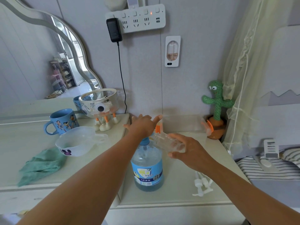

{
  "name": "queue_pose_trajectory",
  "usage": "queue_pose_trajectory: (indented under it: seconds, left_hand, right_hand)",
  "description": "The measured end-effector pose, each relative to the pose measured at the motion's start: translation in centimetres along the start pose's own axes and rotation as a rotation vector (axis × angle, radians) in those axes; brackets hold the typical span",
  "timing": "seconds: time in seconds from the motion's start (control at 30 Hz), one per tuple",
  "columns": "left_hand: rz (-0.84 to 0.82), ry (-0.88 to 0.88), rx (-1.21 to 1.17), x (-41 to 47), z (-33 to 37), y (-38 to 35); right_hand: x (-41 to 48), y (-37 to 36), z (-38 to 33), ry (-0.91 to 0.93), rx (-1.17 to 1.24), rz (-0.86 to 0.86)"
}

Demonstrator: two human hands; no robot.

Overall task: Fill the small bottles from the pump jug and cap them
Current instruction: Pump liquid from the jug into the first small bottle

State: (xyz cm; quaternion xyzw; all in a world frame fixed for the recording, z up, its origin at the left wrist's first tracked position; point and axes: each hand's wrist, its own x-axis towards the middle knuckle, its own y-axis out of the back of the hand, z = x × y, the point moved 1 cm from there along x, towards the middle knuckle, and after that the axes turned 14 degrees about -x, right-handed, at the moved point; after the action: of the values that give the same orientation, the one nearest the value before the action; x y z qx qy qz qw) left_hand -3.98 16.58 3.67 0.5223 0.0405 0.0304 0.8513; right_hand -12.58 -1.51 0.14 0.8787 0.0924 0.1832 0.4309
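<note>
The pump jug, clear with blue liquid and a blue label, stands at the centre of the white table. My left hand presses flat on the jug's pump head, fingers spread. My right hand grips a small clear bottle, tilted on its side with its mouth toward the pump spout. Two white pump caps lie on the table to the right of the jug.
A blue mug, a clear measuring bowl and a teal cloth sit at the left. A clear figure-shaped bowl stands behind. A cactus toy occupies the back right corner. A bed lies at the right.
</note>
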Motion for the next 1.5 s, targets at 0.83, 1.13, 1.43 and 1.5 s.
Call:
queue_pose_trajectory:
  seconds: [0.83, 1.13, 1.43, 1.5]
  left_hand:
    - [0.035, 0.016, -0.07, -0.6, 0.1, 0.1]
    - [-0.007, -0.01, -0.054, 0.1, 0.4, 1.3]
    - [0.001, 0.015, -0.125, 0.8, -0.5, 0.2]
    - [-0.002, 0.037, -0.141, 0.4, -0.4, 0.0]
  right_hand:
    - [-0.7, -0.1, -0.4, -0.014, 0.007, 0.017]
    - [-0.4, 0.7, -1.0, 0.001, 0.002, 0.03]
    - [-0.1, -0.3, -0.1, -0.014, 0.023, 0.018]
    - [-0.2, -0.3, -0.1, -0.008, 0.017, 0.008]
